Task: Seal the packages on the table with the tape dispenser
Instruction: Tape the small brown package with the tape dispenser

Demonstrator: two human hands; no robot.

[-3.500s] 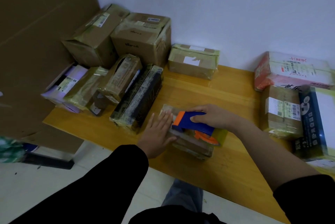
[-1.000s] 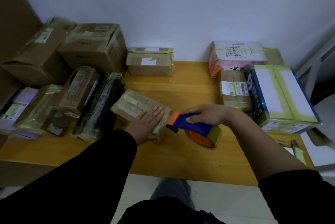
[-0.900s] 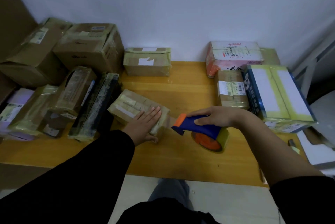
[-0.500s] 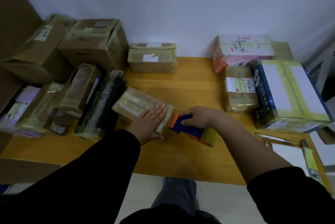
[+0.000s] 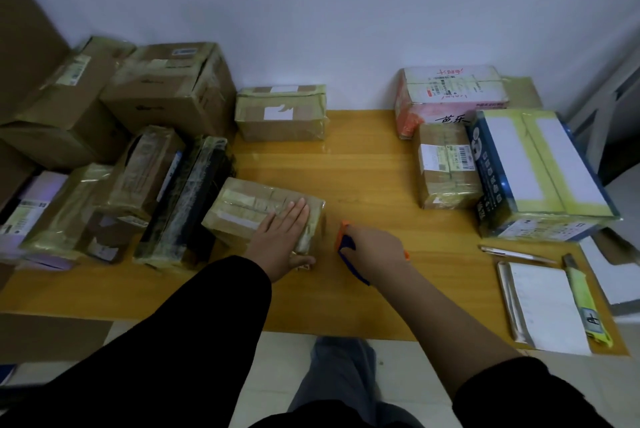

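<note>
A person's left hand (image 5: 282, 237) lies flat, fingers straight and together, pressing on top of the tape-wrapped package (image 5: 242, 209) near the front of the wooden table (image 5: 363, 168). The right hand (image 5: 375, 251) is curled round the tape dispenser (image 5: 346, 243) just beside the package's right end, only an orange tip and part of the blue handle showing. Half a second earlier the dispenser's nose sat against that end with its tape roll in view; now a strip of table separates them and the roll is hidden beneath the hand.

Black handwritten "乐" on the pink-white package (image 5: 450, 90)
</note>
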